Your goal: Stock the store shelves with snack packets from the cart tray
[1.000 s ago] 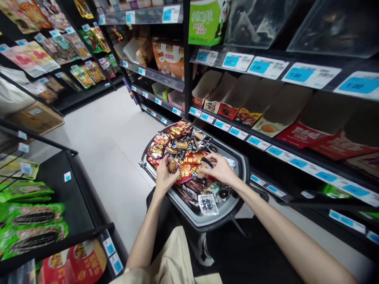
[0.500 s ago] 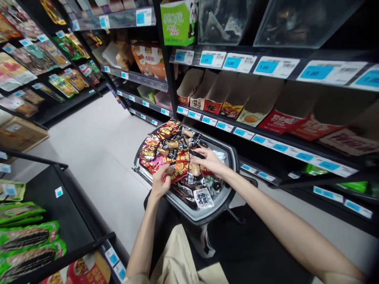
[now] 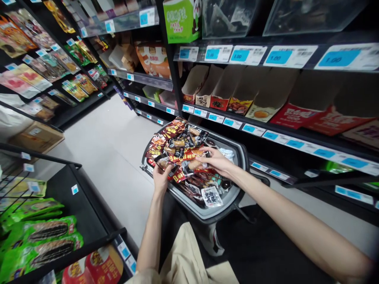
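Observation:
A grey shopping basket (image 3: pixel 237 152) stands on the floor in front of me, heaped with small red and black snack packets (image 3: pixel 174 138). My left hand (image 3: pixel 161 177) grips a small clear-and-black packet (image 3: pixel 162 161) at the basket's near left rim. My right hand (image 3: pixel 217 161) is over the middle of the heap, fingers closed on a clear packet with a brown sausage-like snack (image 3: pixel 194 164). A white packet with black characters (image 3: pixel 211 196) lies at the near end of the basket.
Black shelves on the right carry open cardboard display boxes (image 3: pixel 233 92) and blue price tags (image 3: pixel 278 57). A low black shelf (image 3: pixel 59 205) at the left holds green packets (image 3: pixel 44 228). A cardboard box (image 3: pixel 35 138) sits on the pale floor (image 3: pixel 112 157) of the aisle.
The view has shifted a little. My left hand slid toward the basket's left rim with its packet, and my right hand lifted a sausage packet off the heap.

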